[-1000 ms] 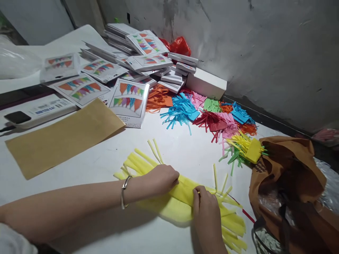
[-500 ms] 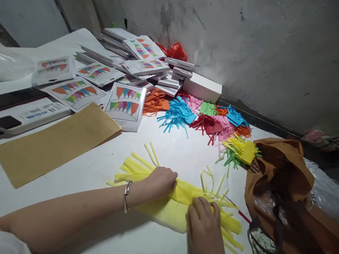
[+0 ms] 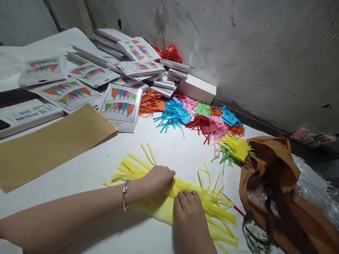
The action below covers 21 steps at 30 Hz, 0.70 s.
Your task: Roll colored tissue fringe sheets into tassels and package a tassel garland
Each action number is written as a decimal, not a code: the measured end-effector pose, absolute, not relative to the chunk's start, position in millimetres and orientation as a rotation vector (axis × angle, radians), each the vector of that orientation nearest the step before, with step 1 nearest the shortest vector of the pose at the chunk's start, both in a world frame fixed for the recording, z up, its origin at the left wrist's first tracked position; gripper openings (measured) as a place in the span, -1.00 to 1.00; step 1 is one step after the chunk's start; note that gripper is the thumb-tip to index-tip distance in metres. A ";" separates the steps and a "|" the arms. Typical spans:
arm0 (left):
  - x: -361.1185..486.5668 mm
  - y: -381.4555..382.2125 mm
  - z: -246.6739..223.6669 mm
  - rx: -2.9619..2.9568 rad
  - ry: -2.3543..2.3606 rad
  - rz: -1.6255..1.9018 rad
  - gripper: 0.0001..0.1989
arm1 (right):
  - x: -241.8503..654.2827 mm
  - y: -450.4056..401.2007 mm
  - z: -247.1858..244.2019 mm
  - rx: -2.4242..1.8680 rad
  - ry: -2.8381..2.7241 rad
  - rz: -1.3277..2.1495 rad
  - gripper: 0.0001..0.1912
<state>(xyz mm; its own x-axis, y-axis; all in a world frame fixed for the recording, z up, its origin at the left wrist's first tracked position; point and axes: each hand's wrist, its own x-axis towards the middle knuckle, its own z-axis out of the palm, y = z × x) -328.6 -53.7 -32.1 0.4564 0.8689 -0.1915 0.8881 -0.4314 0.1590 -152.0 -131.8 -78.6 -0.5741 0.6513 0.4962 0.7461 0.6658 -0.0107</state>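
Note:
A fringed sheet of yellow tissue paper (image 3: 155,210) lies across the white table, with cut strips fanning out at both ends. On its middle upper part rests my left hand (image 3: 159,179), closed with the fingertips curled down onto the paper; a silver bracelet circles that wrist. My right hand (image 3: 191,217) is just to the right and nearer to me, its fingers bent over the folded edge of the same paper. The undersides of both hands are hidden. A thin red strip (image 3: 238,210) sticks out beyond the right fringe.
Flat packs with printed tassel garlands (image 3: 120,106) pile up at the back left, beside a brown cardboard sheet (image 3: 60,144). Bundles of coloured tassels (image 3: 173,114) line the back near a grey wall (image 3: 251,53). A brown bag (image 3: 280,155) stands at the right.
My right hand has shifted left along the yellow tissue paper, closer to my left hand. My left hand keeps its place on the paper. The camera view has turned slightly right.

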 end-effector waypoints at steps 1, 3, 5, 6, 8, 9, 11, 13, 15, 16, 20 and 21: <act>-330.4 -54.6 -31.3 2.474 1.521 -0.109 -0.82 | -153.1 -128.5 -82.2 -1.061 -2.436 -0.249 -0.65; -335.0 -58.2 -30.8 2.544 1.486 -0.022 -0.88 | -149.4 -124.6 -86.9 -1.052 -2.433 -0.223 -0.68; -339.8 -63.6 -33.5 2.731 1.323 0.162 -0.76 | -143.4 -123.4 -87.8 -1.078 -2.380 -0.179 -0.70; -341.8 -66.5 -36.5 2.840 1.202 0.265 -0.72 | -141.0 -123.4 -87.0 -1.101 -2.342 -0.150 -0.73; -344.8 -71.3 -44.9 3.012 0.985 0.415 -0.77 | -137.8 -123.7 -83.7 -1.143 -2.268 -0.083 -0.78; -345.9 -72.9 -49.4 3.051 0.935 0.441 -0.82 | -136.8 -123.8 -81.8 -1.158 -2.237 -0.043 -0.80; -347.8 -74.6 -56.8 3.072 0.920 0.492 -0.82 | -135.2 -123.5 -78.6 -1.174 -2.218 0.000 -0.84; -350.2 -75.3 -59.8 3.060 0.890 0.549 -0.82 | -133.4 -123.0 -77.8 -1.163 -2.254 -0.048 -0.83; -353.5 -77.0 -59.2 3.065 0.834 0.586 -0.83 | -131.0 -123.1 -80.0 -1.130 -2.281 -0.158 -0.78; -355.3 -78.4 -58.5 3.077 0.804 0.587 -0.83 | -129.7 -123.6 -82.0 -1.121 -2.282 -0.200 -0.75; -360.3 -84.5 -62.6 3.095 0.753 0.593 -0.83 | -126.4 -129.9 -90.8 -1.116 -2.281 -0.273 -0.69; -360.3 -85.2 -65.3 3.085 0.752 0.590 -0.84 | -126.1 -132.3 -92.3 -1.113 -2.266 -0.275 -0.71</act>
